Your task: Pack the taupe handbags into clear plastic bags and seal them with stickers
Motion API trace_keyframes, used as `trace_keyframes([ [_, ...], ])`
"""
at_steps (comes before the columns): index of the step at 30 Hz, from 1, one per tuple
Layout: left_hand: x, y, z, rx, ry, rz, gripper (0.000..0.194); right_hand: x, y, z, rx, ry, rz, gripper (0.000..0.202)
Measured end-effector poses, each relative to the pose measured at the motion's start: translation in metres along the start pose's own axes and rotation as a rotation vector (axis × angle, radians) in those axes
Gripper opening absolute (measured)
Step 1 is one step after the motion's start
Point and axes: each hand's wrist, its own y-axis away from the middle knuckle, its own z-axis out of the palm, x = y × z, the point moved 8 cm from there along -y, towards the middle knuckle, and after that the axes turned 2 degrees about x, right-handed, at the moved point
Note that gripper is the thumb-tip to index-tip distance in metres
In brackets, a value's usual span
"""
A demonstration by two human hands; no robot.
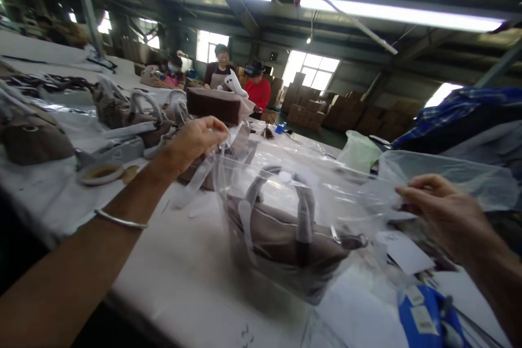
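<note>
A brown handbag (pixel 273 231) with wrapped handles sits inside a clear plastic bag (pixel 228 174) on the white table. My left hand (pixel 199 138) pinches the upper left edge of the plastic, fingers closed. On the other side, my right hand (pixel 436 201) grips the plastic's right edge between thumb and fingers. The plastic is stretched wide between both hands, and the handbag stands slightly tilted below them. Its handles rise close to the bag's mouth.
More handbags (pixel 36 130) line the table's left side, near a roll of tape (pixel 101 174). A blue item (pixel 420 315) and white papers (pixel 403 250) lie at right. Co-workers (pixel 256 87) stand across the table, with cardboard boxes (pixel 305 111) behind.
</note>
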Motion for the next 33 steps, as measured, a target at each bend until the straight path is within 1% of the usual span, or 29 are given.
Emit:
trace_keyframes([
  [1, -0.012, 0.004, 0.007, -0.062, -0.121, -0.059, 0.003, 0.009, 0.006, 0.0, 0.042, 0.101, 0.04, 0.02],
  [2, -0.023, 0.01, 0.016, -0.127, -0.199, -0.115, 0.005, 0.014, 0.014, 0.004, 0.033, 0.232, 0.066, 0.015],
  [3, -0.033, 0.015, 0.025, -0.185, -0.215, -0.158, 0.007, 0.013, 0.022, 0.01, -0.003, 0.373, 0.063, 0.01],
  [4, -0.038, 0.02, 0.036, -0.228, -0.173, -0.185, 0.008, 0.006, 0.03, 0.014, -0.008, 0.49, 0.032, 0.006],
  [6, -0.04, 0.028, 0.056, -0.268, -0.019, -0.2, 0.009, -0.03, 0.044, 0.016, 0.099, 0.578, -0.073, 0.009],
  [7, -0.037, 0.03, 0.066, -0.274, 0.052, -0.199, 0.01, -0.054, 0.05, 0.018, 0.165, 0.547, -0.136, 0.013],
  [8, -0.033, 0.031, 0.075, -0.277, 0.112, -0.2, 0.011, -0.077, 0.054, 0.024, 0.195, 0.486, -0.196, 0.017],
  [9, -0.029, 0.032, 0.082, -0.277, 0.164, -0.205, 0.011, -0.1, 0.057, 0.036, 0.169, 0.397, -0.272, 0.021],
  [11, -0.019, 0.033, 0.091, -0.261, 0.251, -0.216, 0.012, -0.13, 0.058, 0.075, -0.018, 0.262, -0.386, 0.033],
  [12, -0.016, 0.033, 0.093, -0.251, 0.286, -0.224, 0.013, -0.137, 0.058, 0.098, -0.125, 0.233, -0.424, 0.041],
  [14, -0.012, 0.033, 0.091, -0.223, 0.337, -0.235, 0.014, -0.131, 0.061, 0.142, -0.347, 0.26, -0.44, 0.054],
  [15, -0.011, 0.033, 0.088, -0.202, 0.354, -0.236, 0.014, -0.123, 0.065, 0.161, -0.463, 0.299, -0.427, 0.054],
  [16, -0.012, 0.033, 0.085, -0.183, 0.366, -0.236, 0.013, -0.114, 0.069, 0.176, -0.57, 0.341, -0.403, 0.051],
  [17, -0.013, 0.032, 0.082, -0.168, 0.374, -0.239, 0.013, -0.107, 0.074, 0.184, -0.645, 0.371, -0.38, 0.048],
  [18, -0.015, 0.032, 0.079, -0.155, 0.377, -0.243, 0.012, -0.106, 0.078, 0.185, -0.672, 0.384, -0.37, 0.046],
  [19, -0.016, 0.032, 0.077, -0.146, 0.382, -0.248, 0.012, -0.111, 0.08, 0.178, -0.638, 0.375, -0.377, 0.049],
  [20, -0.017, 0.032, 0.077, -0.145, 0.393, -0.252, 0.012, -0.122, 0.079, 0.166, -0.546, 0.341, -0.394, 0.054],
  [21, -0.017, 0.033, 0.077, -0.153, 0.413, -0.252, 0.012, -0.136, 0.079, 0.15, -0.419, 0.286, -0.411, 0.057],
  [22, -0.016, 0.035, 0.078, -0.174, 0.437, -0.249, 0.013, -0.15, 0.079, 0.133, -0.294, 0.217, -0.421, 0.054],
  [23, -0.015, 0.038, 0.079, -0.208, 0.46, -0.248, 0.013, -0.161, 0.079, 0.121, -0.206, 0.148, -0.419, 0.045],
  [24, -0.014, 0.042, 0.082, -0.257, 0.478, -0.252, 0.014, -0.169, 0.08, 0.116, -0.159, 0.083, -0.4, 0.036],
  [25, -0.014, 0.048, 0.084, -0.316, 0.484, -0.265, 0.015, -0.172, 0.079, 0.116, -0.147, 0.017, -0.362, 0.03],
  [26, -0.016, 0.055, 0.086, -0.38, 0.472, -0.285, 0.017, -0.17, 0.078, 0.124, -0.168, -0.05, -0.302, 0.028],
  [27, -0.019, 0.063, 0.087, -0.44, 0.448, -0.307, 0.02, -0.164, 0.077, 0.138, -0.229, -0.111, -0.221, 0.028],
  [28, -0.023, 0.07, 0.088, -0.495, 0.417, -0.325, 0.022, -0.156, 0.077, 0.158, -0.332, -0.154, -0.136, 0.027],
  [30, -0.031, 0.084, 0.089, -0.575, 0.366, -0.343, 0.025, -0.142, 0.083, 0.207, -0.62, -0.139, -0.015, 0.021],
  [31, -0.035, 0.089, 0.09, -0.594, 0.353, -0.344, 0.025, -0.138, 0.088, 0.23, -0.77, -0.086, -0.01, 0.018],
  [32, -0.037, 0.093, 0.09, -0.6, 0.345, -0.342, 0.025, -0.138, 0.094, 0.251, -0.89, -0.021, -0.045, 0.017],
  [33, -0.038, 0.096, 0.091, -0.594, 0.34, -0.335, 0.025, -0.141, 0.098, 0.268, -0.96, 0.031, -0.103, 0.017],
])
